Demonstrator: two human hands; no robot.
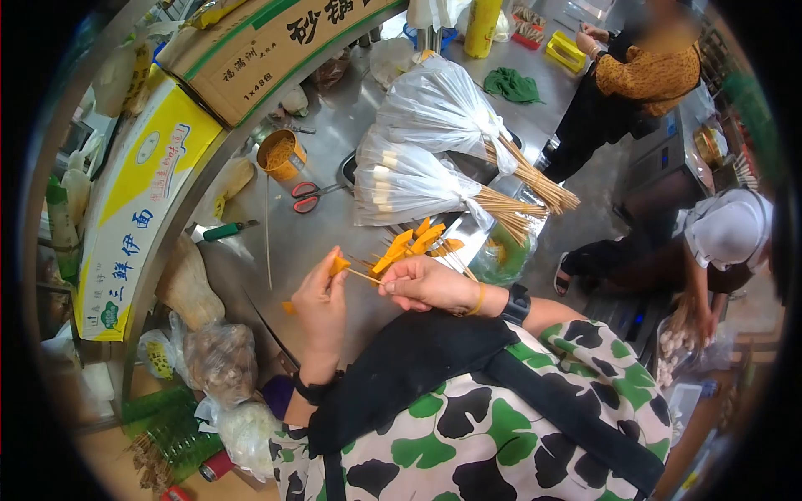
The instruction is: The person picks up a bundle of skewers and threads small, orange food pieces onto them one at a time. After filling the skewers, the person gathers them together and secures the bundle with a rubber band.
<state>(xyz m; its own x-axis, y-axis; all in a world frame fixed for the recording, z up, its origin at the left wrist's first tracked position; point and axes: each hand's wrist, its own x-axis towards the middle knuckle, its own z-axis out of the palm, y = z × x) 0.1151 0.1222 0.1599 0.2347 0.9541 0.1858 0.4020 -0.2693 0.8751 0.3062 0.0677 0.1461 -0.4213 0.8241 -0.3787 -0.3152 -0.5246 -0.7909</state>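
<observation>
My left hand (316, 305) pinches a small orange slice (338, 265), which looks like pumpkin. A thin wooden skewer (365, 276) runs from that slice to my right hand (428, 284), whose fingers are closed on its other end. Just beyond my right hand lie several skewered orange slices (409, 248). Another orange piece (289, 307) shows beside my left hand, partly hidden by it. How far the skewer tip goes into the slice cannot be made out.
Two bagged bundles of skewers (413, 179) lie farther back. Red-handled scissors (307, 197), a green-handled peeler (227, 230), a tin (281, 155) and a long knife (271, 330) are on the metal table (242, 280). Two other people (643, 79) work at the right.
</observation>
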